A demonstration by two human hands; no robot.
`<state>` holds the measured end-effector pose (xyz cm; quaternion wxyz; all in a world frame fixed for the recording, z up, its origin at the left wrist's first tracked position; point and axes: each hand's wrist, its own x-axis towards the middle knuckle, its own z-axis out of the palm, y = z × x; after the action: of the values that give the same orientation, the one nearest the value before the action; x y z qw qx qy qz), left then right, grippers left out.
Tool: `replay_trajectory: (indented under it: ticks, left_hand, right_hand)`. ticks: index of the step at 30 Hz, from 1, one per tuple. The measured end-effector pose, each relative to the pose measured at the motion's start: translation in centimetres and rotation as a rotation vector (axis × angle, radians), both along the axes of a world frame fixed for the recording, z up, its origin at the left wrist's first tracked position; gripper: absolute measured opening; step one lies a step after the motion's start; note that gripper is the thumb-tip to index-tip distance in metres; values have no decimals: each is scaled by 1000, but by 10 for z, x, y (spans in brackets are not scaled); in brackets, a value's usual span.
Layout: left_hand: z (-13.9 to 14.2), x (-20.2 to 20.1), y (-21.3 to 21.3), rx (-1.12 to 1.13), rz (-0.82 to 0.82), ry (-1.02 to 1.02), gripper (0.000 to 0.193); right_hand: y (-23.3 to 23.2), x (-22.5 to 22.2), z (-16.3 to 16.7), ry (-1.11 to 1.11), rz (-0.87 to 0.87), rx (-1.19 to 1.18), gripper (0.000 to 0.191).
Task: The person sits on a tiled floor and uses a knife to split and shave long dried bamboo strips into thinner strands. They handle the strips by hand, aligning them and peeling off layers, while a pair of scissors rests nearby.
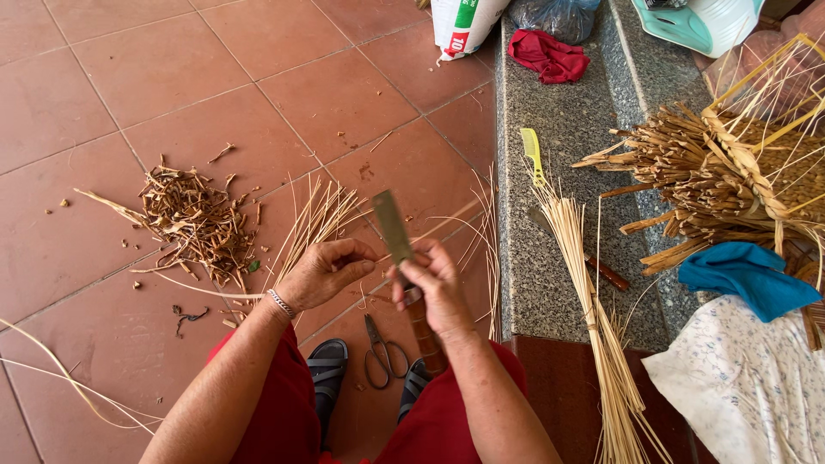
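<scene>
My right hand (434,283) grips a flat, dull metal blade (392,225) upright over the tiles; my left hand (322,272) curls closed, pinching a thin pale straw strip (206,290), its far end hard to trace.

Scissors (383,358) lie between the sandals (327,365), scraps pile (196,219) left, straw bundle (593,309) right.
</scene>
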<state>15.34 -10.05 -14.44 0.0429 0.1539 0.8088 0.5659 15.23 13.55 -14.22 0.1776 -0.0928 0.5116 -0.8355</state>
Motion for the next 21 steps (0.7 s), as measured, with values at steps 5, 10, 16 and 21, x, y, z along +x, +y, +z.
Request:
replay_trajectory:
  ticks: [5,10,16,21]
  left_hand:
    - [4,1,5,-73,56,22,18]
    - [8,-1,3,-168,42,61,17]
    - [6,-1,-3,-139,9,63,19]
    - [8,1,-9,-176,23,74,16]
  right_hand:
    - [-10,6,6,-28,65,-21,24]
    - [-4,5,10,-26,87,-9,26]
    - [0,-3,2,2,48,-5,21]
    - [18,-17,1,29,-61,-66,15]
